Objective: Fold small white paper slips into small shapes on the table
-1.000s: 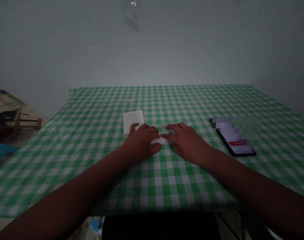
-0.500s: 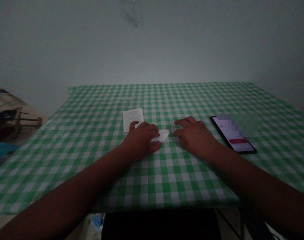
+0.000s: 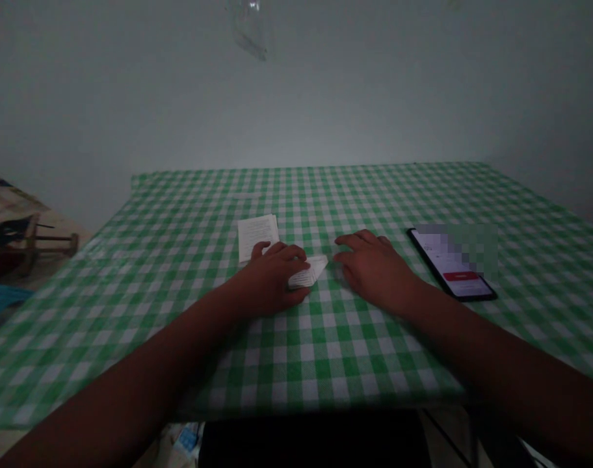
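On the green-and-white checked tablecloth (image 3: 296,351) my left hand (image 3: 272,276) lies curled over a small folded white paper (image 3: 309,273), its fingers and thumb closed on the paper's left part. The paper's right end sticks out past the fingertips. My right hand (image 3: 372,266) rests flat on the cloth just right of the paper, fingers stretched toward it and apart from it, holding nothing. A second white printed slip (image 3: 257,234) lies flat just behind my left hand.
A black phone (image 3: 452,270) with a lit screen lies on the cloth right of my right hand. A pale wall stands behind the table. Wooden and coloured objects (image 3: 18,244) sit on the floor at the far left.
My right hand has drawn back from the folded paper to the right and now rests apart from it. My left hand stays closed on the paper, whose free end has lifted slightly.
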{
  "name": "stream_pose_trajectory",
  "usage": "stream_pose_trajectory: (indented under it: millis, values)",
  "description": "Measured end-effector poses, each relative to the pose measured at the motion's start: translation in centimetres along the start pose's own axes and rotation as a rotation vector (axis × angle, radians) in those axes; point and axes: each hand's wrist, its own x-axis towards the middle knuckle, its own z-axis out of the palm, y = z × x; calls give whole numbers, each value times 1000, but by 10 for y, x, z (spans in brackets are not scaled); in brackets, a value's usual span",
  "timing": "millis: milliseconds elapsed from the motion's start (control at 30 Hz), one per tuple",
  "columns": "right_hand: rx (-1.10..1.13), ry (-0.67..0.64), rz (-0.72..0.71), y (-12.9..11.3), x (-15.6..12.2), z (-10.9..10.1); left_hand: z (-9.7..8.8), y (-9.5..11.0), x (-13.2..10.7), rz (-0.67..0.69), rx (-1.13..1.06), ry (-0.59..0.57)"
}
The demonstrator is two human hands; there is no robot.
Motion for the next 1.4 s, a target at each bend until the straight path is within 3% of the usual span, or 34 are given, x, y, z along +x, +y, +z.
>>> stream_pose_trajectory:
  millis: [100,233,633,1400]
  values:
    - [156,79,-172,-1,1,4,-2,-5,-3,43,36,-19]
    - [294,14,-360,-3,2,14,-2,-9,-3,78,51,-36]
    - [241,-94,-344,-6,-2,9,-9,-16,-10,130,-15,-85]
    - [292,-67,-366,-7,-3,11,0,-27,-3,162,-78,-57]
